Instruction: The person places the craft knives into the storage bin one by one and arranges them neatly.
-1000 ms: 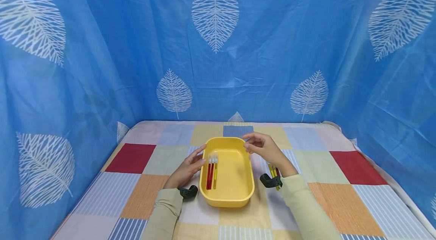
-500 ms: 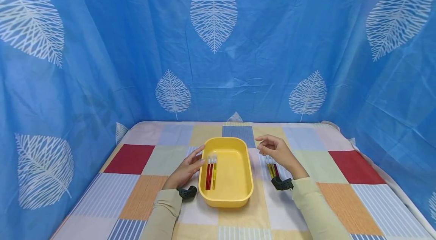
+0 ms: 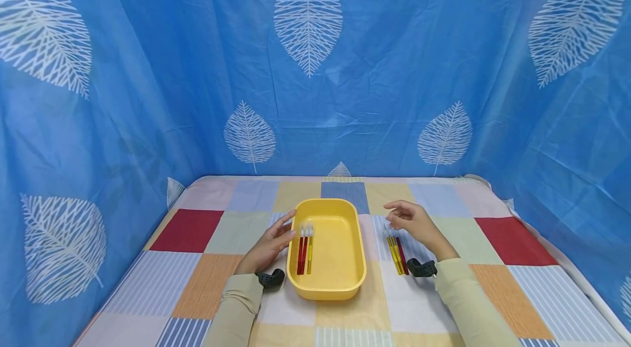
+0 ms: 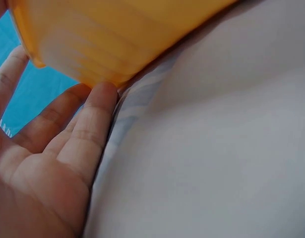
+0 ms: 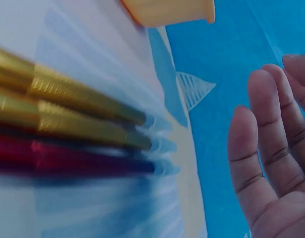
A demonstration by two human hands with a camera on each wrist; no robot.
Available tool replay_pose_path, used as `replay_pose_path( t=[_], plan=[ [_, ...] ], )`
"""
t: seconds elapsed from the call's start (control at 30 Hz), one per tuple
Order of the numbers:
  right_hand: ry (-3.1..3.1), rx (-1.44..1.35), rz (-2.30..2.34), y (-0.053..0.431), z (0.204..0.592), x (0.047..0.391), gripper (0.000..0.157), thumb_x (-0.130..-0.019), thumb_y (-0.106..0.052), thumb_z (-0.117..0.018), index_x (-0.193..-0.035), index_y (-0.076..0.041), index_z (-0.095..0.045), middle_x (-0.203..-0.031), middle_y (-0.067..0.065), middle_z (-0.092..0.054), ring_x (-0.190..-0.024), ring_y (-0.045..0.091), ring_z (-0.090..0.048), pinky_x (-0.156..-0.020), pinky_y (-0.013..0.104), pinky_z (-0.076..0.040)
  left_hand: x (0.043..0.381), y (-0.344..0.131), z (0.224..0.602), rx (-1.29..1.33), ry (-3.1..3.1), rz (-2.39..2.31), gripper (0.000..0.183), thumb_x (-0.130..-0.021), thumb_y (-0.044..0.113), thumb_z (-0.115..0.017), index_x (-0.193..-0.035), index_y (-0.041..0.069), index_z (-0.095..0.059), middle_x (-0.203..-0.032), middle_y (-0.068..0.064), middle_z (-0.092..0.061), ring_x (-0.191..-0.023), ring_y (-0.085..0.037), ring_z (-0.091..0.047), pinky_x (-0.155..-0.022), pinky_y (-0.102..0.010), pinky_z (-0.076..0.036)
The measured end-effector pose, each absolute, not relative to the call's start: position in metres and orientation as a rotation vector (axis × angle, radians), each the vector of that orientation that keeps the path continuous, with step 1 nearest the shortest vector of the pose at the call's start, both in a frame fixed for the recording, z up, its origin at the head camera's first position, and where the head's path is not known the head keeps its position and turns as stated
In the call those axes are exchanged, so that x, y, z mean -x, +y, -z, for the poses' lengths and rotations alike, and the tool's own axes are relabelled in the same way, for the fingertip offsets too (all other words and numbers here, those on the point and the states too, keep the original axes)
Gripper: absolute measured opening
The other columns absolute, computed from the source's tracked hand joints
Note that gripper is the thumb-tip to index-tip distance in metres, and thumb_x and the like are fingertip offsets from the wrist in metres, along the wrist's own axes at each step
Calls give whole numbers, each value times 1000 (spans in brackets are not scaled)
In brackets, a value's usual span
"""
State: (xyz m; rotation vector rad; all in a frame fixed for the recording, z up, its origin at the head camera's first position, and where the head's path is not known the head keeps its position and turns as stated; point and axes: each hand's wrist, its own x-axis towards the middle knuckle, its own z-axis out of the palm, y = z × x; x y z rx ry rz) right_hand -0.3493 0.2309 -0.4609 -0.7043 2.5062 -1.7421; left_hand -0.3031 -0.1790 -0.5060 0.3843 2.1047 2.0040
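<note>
Head view showed a yellow tray point(image 3: 337, 256) in the middle of a patchwork cloth point(image 3: 199, 287), its long sides running from near to far. Inside, close to its left wall, lay two red pens point(image 3: 303, 259) and, just to the right of them, a gold pen point(image 3: 309, 259). All three lay about parallel, with their pale tips toward the far end.

On the cloth to the right of the tray, well apart from it, lay two more gold pens point(image 3: 396, 258) and a dark red pen point(image 3: 402, 257), side by side and a little slanted, their clear tips also at the far end.

The left hand point(image 3: 268, 247) rested against the tray's left side; its fingers were spread and fairly straight, and in the left wrist view a fingertip touched the outside of the tray low down. The right hand point(image 3: 416, 225) was above the far end of the pens on the right. Its fingers were softly bent and held nothing, with the thumb apart from them; in the right wrist view they were clear of the pens. Beyond the cloth hung a blue curtain point(image 3: 345, 117) with white leaves.
</note>
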Motion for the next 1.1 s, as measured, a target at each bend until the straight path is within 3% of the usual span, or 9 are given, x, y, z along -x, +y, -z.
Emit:
replay_pose_path(
  t=[0.47, 1.1],
  plan=[
    [2499, 576, 1691, 246, 476, 352, 36, -106, -1, -65, -137, 18, -58, -101, 22, -72, -80, 15, -66, -74, 28, -60, 303, -178, 505, -392, 2097, -2005, 69, -114, 14, -54, -174, 11, -21, -173, -30, -28, -157, -48, -34, -127, -62, -28],
    [2486, 453, 1462, 257, 481, 360, 43, -104, -2, -66, -141, 16, -55, -102, 11, -68, -85, 19, -62, -75, 28, -58, 303, -179, 504, -368, 2093, -2011, 71, -113, 18, -58, -174, 10, -22, -173, -30, -28, -157, -49, -34, -127, -61, -29]
  ],
)
